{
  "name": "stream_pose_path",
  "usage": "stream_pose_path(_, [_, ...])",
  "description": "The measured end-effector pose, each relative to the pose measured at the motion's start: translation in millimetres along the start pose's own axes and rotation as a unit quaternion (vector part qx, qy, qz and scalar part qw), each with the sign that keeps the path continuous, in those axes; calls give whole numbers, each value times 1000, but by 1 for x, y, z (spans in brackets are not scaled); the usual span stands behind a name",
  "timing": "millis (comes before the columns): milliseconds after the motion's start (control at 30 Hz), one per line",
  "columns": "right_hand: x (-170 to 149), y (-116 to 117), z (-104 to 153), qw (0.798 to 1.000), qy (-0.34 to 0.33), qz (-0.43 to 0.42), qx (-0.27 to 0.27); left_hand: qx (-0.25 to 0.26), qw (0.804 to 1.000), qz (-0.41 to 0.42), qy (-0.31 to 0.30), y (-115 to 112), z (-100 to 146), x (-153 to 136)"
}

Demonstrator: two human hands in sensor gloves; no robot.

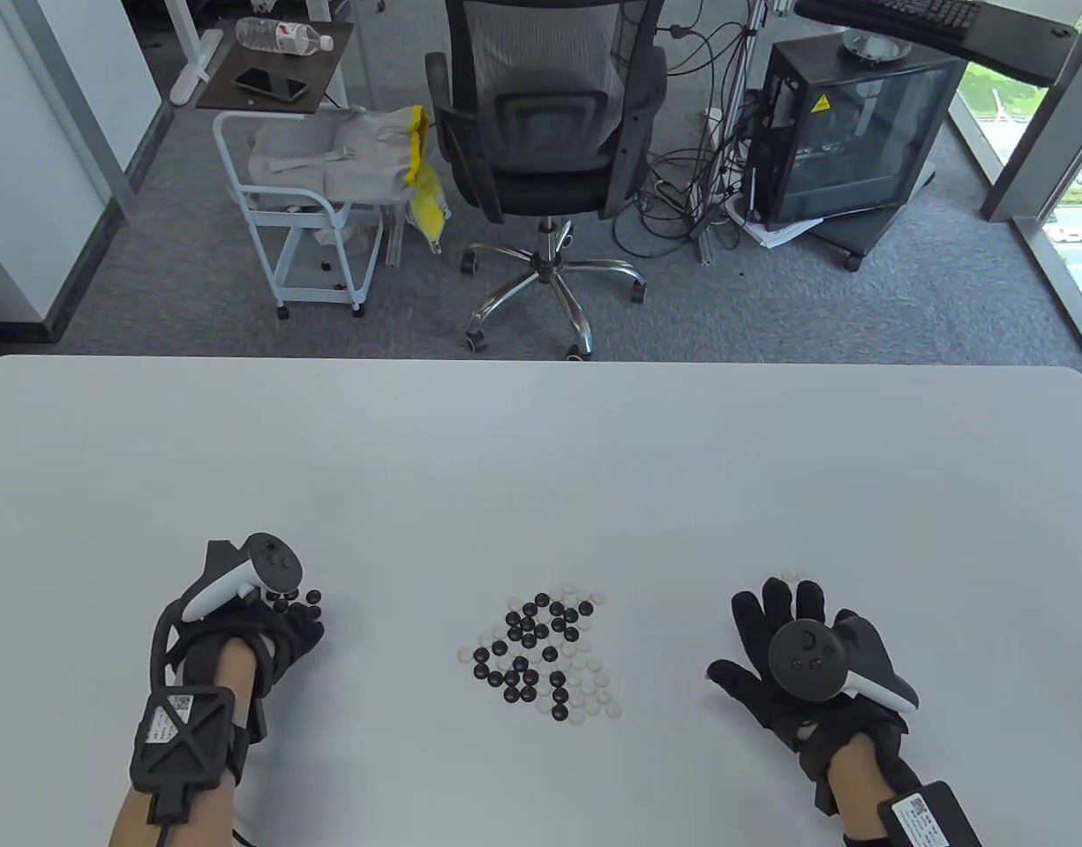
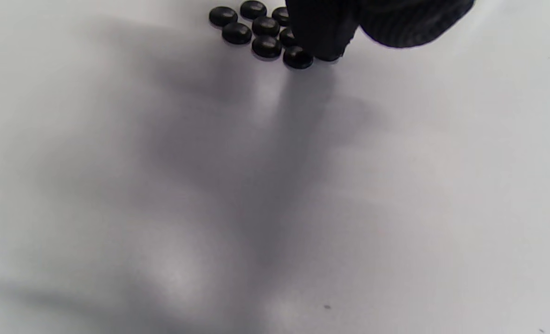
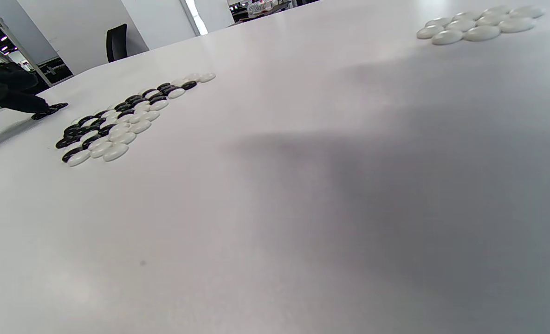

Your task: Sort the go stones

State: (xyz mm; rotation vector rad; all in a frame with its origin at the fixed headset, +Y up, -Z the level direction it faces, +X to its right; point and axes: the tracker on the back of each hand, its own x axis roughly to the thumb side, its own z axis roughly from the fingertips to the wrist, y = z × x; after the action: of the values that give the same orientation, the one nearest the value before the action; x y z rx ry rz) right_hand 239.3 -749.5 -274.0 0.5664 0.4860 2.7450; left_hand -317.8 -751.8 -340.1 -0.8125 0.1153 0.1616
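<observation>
Because black goes left and white right, we keep our left hand (image 1: pixel 267 622) near the desk's (image 1: pixel 541 441) left edge, fingers (image 2: pixel 321 32) curled down onto the black group (image 2: pixel 261 32); whether they pinch one, we cannot tell. The mixed pile (image 1: pixel 545 651) sits centre-front. Our right hand (image 1: pixel 792 657) rests, fingers spread, its white group (image 3: pixel 479 23) plain only from the right wrist.

A mixed pile of black and white Go stones (image 1: pixel 545 653) sat mid-surface, with a small all-black cluster (image 2: pixel 261 32) off left and a white cluster (image 3: pixel 479 23) off right.
</observation>
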Motion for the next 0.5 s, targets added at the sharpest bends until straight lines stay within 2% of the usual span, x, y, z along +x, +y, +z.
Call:
stream_pose_path(200, [0,1,-1,1000,0,1,3,15,998,-22,-62,8,13,41])
stream_pose_path(300, [0,1,-2,1000,0,3,4,17,993,-41,-114,10,16,77])
stream_pose_path(500, [-1,0,-1,1000,1,0,2,8,983,-79,-166,6,9,142])
